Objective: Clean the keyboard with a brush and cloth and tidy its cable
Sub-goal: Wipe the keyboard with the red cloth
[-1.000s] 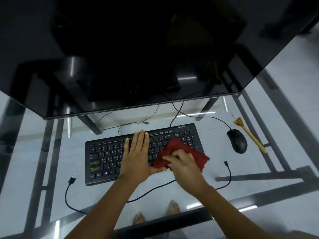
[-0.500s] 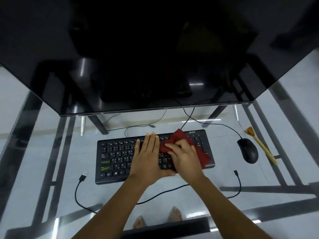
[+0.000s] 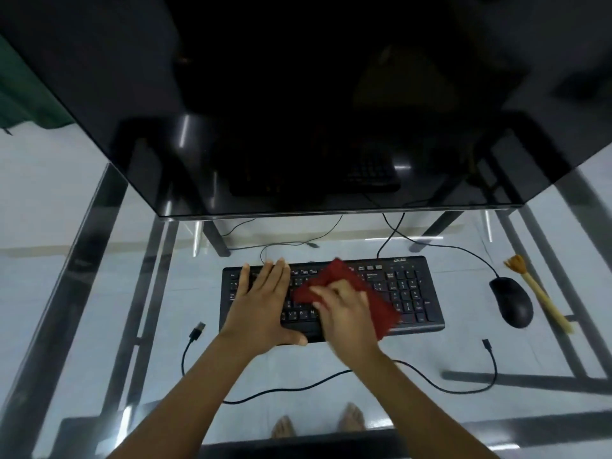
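Note:
A black keyboard (image 3: 410,289) lies on the glass table (image 3: 82,293) under a dark monitor. My left hand (image 3: 265,306) lies flat on the keyboard's left half, fingers straight, thumb at the front edge. My right hand (image 3: 344,313) presses a red cloth (image 3: 344,276) onto the middle keys, with its fingers bent over the cloth. A yellow brush (image 3: 543,299) lies at the far right beside the mouse. A loose black cable (image 3: 298,389) runs along the table in front of the keyboard, with a USB plug (image 3: 197,330) at its left end.
A black mouse (image 3: 511,301) sits right of the keyboard, its wire leading back under the large black monitor (image 3: 298,111). A thin cable lies behind the keyboard. The table's dark metal frame and my bare feet (image 3: 318,424) show through the glass.
My right hand has swept the red cloth from the keyboard's right part leftward to its middle. My left hand has slid further left on the keys. The view has shifted.

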Available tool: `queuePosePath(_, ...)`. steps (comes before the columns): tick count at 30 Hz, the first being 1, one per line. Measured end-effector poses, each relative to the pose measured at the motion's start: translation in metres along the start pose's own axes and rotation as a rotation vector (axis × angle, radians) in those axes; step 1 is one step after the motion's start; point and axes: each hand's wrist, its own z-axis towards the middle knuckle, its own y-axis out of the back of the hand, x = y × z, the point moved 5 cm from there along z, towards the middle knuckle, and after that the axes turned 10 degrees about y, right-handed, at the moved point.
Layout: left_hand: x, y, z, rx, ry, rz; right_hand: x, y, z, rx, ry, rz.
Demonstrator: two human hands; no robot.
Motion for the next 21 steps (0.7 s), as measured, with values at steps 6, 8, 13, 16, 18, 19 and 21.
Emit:
queuePosePath(6, 0.005, -0.003, -0.003, -0.017, -0.01, -0.078, -0.035, 0.01, 0.027, -0.038, -0.156, -0.091)
queuePosePath(8, 0.005, -0.003, -0.002, -0.028, -0.015, -0.084, -0.031, 0.009, 0.028, -0.092, -0.277, -0.113)
queuePosePath(13, 0.008, -0.006, -0.003, -0.048, -0.021, -0.081, 0.014, -0.013, 0.021, 0.069, 0.095, -0.083)
queuePosePath(16, 0.008, -0.003, -0.004, -0.049, -0.014, -0.115, -0.02, 0.004, 0.031, 0.013, -0.096, -0.117)
queuePosePath(18, 0.009, -0.003, -0.004, -0.053, -0.014, -0.123, -0.024, 0.007, 0.032, -0.036, -0.254, -0.124)
queuePosePath(19, 0.01, -0.004, -0.003, -0.057, -0.012, -0.128, -0.012, 0.002, 0.032, -0.031, -0.24, -0.108)
queuePosePath(21, 0.011, -0.006, -0.002, -0.07, -0.022, -0.139, 0.021, -0.013, 0.025, 0.033, -0.074, -0.048)
